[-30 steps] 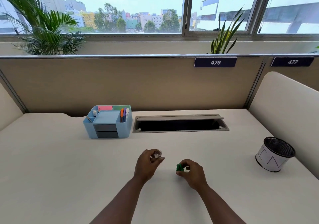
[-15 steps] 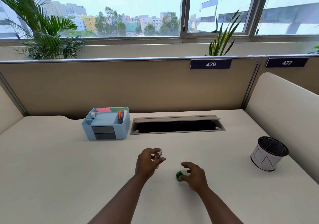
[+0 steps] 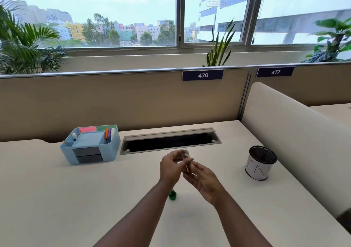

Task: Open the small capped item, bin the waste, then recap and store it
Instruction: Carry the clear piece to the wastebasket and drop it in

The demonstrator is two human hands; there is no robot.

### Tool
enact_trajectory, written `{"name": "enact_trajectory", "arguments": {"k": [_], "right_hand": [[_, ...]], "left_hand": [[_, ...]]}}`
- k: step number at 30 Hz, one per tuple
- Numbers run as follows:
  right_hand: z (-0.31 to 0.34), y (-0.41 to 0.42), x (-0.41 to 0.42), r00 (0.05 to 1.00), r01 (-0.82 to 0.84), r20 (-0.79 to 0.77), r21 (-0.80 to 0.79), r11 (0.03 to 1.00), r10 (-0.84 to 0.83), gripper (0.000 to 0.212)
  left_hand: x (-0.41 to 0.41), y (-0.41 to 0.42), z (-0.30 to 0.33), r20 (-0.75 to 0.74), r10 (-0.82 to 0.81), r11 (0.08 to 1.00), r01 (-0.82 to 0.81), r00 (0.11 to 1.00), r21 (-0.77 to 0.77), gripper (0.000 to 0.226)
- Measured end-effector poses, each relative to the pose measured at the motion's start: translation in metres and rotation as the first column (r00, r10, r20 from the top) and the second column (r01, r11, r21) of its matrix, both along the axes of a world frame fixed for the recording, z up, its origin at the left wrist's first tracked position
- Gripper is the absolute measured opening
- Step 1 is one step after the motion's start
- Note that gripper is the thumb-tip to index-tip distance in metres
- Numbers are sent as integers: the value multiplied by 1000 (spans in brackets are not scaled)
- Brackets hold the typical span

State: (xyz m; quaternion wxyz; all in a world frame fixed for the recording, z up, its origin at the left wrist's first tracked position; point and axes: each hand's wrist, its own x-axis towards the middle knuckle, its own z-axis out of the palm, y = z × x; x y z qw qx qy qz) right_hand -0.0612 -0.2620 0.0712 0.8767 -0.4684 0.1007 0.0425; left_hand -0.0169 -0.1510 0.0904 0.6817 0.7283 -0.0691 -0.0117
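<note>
Green plastic marks the small cap [image 3: 172, 196], which sits on the white desk [image 3: 57, 199] in the lower middle of the frame, just beside the left forearm and apart from both hands. Above it, near the centre of the frame, the left hand [image 3: 171, 167] is curled around a small clear container [image 3: 184, 154], pinching it between thumb and fingers with its open mouth upward. The right hand [image 3: 204, 178] is raised just beside it with fingers loosely spread and the fingertips [image 3: 190, 160] at the container's side; whether they actually touch it is too blurred to tell, and this hand grips nothing that can be made out. At the right of the frame stands a round bin [image 3: 260, 163] with a dark mesh rim and a white wrap, well apart from the hands. At the left of the frame, a light blue organiser [image 3: 91, 144] holds pens and coloured note pads. Between organiser and bin, a long cable slot [image 3: 169, 141] lies open in the desk.
</note>
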Motion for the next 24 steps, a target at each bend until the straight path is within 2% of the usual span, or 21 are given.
{"name": "enact_trajectory", "arguments": {"k": [4, 7, 9, 12, 15, 18, 21, 24], "right_hand": [[1, -35, -9, 993, 116, 25, 36, 993, -116, 17], [0, -67, -16, 965, 259, 23, 70, 963, -261, 15], [-1, -92, -20, 926, 376, 16, 67, 924, -377, 14], [-3, -126, -25, 840, 543, 22, 15, 840, -543, 14], [-7, -162, -29, 721, 690, 39, -131, 712, -691, 20], [-15, -191, -31, 630, 748, 61, -318, 583, -774, 27], [-21, -211, -29, 573, 762, 89, -422, 491, -815, 28], [-26, -224, -26, 549, 745, 153, -534, 399, -821, 27]], "left_hand": [[-2, -35, 5, 46, -106, 992, 102, 993, 78, 35], [-4, -60, 0, 58, -181, 964, 165, 982, 209, 48], [-6, -77, -7, 104, -247, 908, 193, 963, 371, 51], [-5, -103, -14, 106, -442, 680, 256, 891, 687, 56], [-3, -134, -12, 14, -601, 457, 329, 799, 826, 63], [-1, -160, -9, -34, -686, 314, 339, 726, 887, 66], [1, -182, -8, -89, -747, 182, 332, 658, 926, 70], [3, -201, -9, -97, -773, 128, 304, 627, 944, 70]]}}
